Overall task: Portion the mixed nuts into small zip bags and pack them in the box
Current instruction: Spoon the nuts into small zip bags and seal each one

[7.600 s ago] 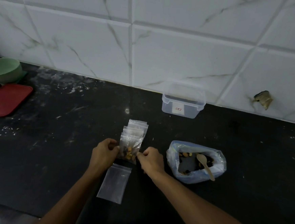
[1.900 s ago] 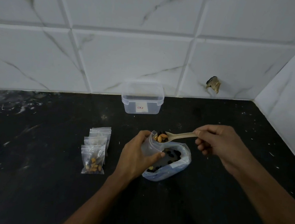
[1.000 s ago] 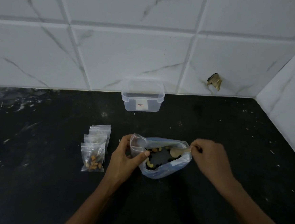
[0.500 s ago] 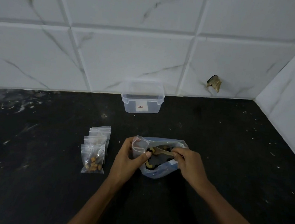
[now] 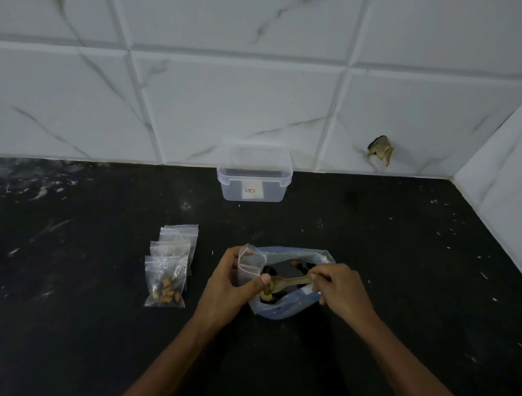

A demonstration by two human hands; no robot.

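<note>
My left hand (image 5: 226,284) holds a small clear zip bag (image 5: 249,265) upright with its mouth open, beside the large blue-tinted bag of mixed nuts (image 5: 289,303). My right hand (image 5: 343,290) grips the handle of a wooden spoon (image 5: 290,283); the spoon's bowl lies inside the big bag, among cashews just under my left thumb. Left of my hands lies a row of small zip bags (image 5: 170,265); the nearest one holds nuts. A clear plastic box (image 5: 254,178) with no lid stands at the back against the tiled wall.
The black counter (image 5: 404,271) is dusted with pale specks and smears. White marble-look tiles rise behind it and along the right side, forming a corner. A chipped hole (image 5: 381,149) marks the back wall.
Over the last second my right hand has dipped the spoon into the big bag and drawn it toward the small bag. My left hand has kept the small bag in place.
</note>
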